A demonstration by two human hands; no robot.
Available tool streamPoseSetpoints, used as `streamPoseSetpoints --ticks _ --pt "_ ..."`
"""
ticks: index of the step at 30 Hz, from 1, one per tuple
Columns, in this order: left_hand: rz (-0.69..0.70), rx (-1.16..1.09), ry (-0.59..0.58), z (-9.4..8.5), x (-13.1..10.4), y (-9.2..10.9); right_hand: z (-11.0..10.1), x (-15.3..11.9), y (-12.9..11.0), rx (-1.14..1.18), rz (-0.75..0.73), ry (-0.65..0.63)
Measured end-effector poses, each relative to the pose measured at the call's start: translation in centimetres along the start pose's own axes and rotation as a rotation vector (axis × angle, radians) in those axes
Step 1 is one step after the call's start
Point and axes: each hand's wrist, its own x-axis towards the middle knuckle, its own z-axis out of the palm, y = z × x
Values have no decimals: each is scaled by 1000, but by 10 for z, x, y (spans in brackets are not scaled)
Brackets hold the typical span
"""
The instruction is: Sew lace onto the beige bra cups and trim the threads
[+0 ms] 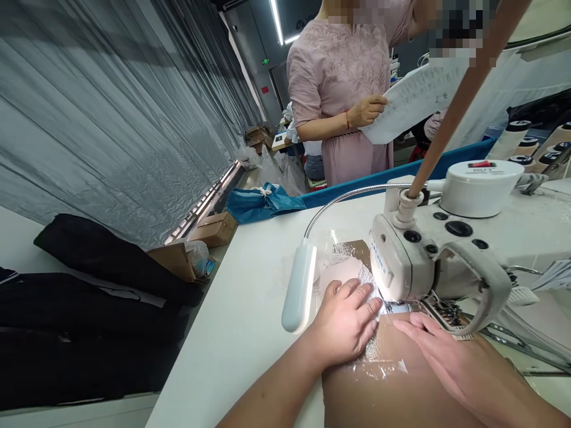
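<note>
Head view: pale lace-trimmed fabric lying just left of the sewing machine head.
Left hand: grip flat on the fabric, fingers slightly apart, nothing clamped. Right hand: palm-down over the brown sheet, in front of the machine head; can't tell if its grip pinches anything. Fabric looks light, soft, likely slippery on glossy film; best held by flat fingertips near the lace edge.

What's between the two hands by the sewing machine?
In the head view, a brown sheet with some shiny clear film lies between the left hand and right hand.
</note>
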Motion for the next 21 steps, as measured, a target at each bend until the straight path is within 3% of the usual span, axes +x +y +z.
streamPoseSetpoints --ticks 4,8,11,21 --pt "-89 58 -64 -9 -3 4 2 -5 3 71 10 -52" --pt "-176 12 -201 -28 -8 16 -12 5 8 140 -51 75" --pt "-163 -42 -276 -37 -10 25 -24 14 10 229 -61 140" --pt "-90 -149 -192 -19 -7 38 -35 5 2 459 -95 -14"
